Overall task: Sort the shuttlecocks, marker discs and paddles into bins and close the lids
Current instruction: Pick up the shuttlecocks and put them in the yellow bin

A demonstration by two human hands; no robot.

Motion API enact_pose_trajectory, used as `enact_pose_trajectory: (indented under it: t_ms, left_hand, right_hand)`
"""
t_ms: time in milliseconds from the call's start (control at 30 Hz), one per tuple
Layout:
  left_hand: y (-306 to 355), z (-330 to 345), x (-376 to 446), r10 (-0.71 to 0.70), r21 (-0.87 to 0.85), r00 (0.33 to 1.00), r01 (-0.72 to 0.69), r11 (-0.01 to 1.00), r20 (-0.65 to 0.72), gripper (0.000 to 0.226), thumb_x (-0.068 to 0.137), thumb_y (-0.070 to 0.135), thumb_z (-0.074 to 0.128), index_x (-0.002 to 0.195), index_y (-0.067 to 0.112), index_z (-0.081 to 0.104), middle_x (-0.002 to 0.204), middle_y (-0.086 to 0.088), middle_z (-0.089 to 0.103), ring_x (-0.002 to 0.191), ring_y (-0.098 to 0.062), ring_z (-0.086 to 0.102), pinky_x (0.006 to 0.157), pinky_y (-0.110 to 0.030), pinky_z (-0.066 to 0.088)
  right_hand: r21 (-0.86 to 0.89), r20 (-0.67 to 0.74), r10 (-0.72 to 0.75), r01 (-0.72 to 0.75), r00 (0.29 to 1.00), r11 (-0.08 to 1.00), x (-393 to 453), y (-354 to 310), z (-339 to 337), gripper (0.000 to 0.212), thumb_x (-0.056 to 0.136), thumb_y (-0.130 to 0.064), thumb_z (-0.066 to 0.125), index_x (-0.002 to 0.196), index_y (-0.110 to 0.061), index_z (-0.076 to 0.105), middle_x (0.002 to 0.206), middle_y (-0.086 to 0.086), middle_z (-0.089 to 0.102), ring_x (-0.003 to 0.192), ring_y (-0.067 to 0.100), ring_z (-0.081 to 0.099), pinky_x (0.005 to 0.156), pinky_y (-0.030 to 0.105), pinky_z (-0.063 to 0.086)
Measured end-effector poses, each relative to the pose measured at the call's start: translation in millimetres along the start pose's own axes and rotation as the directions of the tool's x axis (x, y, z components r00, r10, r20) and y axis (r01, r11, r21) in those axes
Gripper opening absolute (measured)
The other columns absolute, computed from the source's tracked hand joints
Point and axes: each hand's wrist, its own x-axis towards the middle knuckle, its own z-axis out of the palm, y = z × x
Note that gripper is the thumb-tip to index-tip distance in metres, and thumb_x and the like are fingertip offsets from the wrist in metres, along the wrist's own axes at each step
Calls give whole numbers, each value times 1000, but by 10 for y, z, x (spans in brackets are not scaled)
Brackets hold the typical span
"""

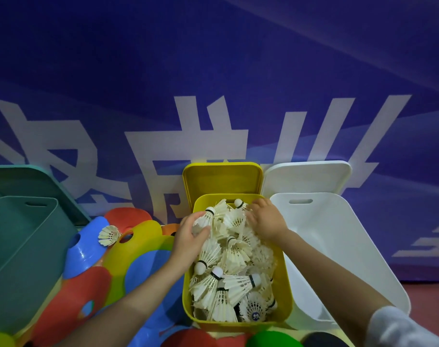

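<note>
Shuttlecocks (234, 266) before white-lettered blue banner (213, 71)

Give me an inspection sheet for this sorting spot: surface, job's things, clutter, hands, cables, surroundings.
Surface: reddish floor, mostly covered.
Job's things: yellow bin heaped with shuttlecocks, its lid propped open behind; white bin and green bin open, nothing seen inside; coloured discs piled between green and yellow bins; one stray shuttlecock lies on them. Paddles: nothing seen.
Clutter: nothing seen.
Hands: left hand grips a shuttlecock over the yellow bin; right hand rests fingers spread on the heap.
Cables: nothing seen.
Surroundings: blue banner with white lettering behind.
</note>
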Motion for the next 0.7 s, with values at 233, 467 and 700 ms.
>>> enact_pose_trajectory:
  t_ms: [233,467,700]
  left_hand:
    - [54,52,-40,73,-32,994,-70,997,78,32,83,32,64,112,45,58,112,13,45,105,-1,48,84,-21,42]
    - [-170,178,-170,126,281,972,-180,943,200,42,90,27,62,131,30,55,125,12,48,117,-6,46,95,-19,36]
    - [-185,241,-91,103,534,935,-281,797,339,47,94,37,52,140,29,45,136,3,50,124,-15,46,99,-30,42]
  right_hand:
    - [219,-192,82,-39,978,975,-363,-101,-89,42,97,-38,38,130,-18,56,128,3,56,121,22,44,100,37,37]
    - [278,-160,188,-138,969,950,-626,-124,33,37,97,-29,46,131,-15,54,130,5,55,126,22,39,104,36,34]
    - [310,-167,321,-259,932,915,-650,-204,-19,43,93,-26,45,133,-13,48,135,6,47,129,22,34,103,34,35]
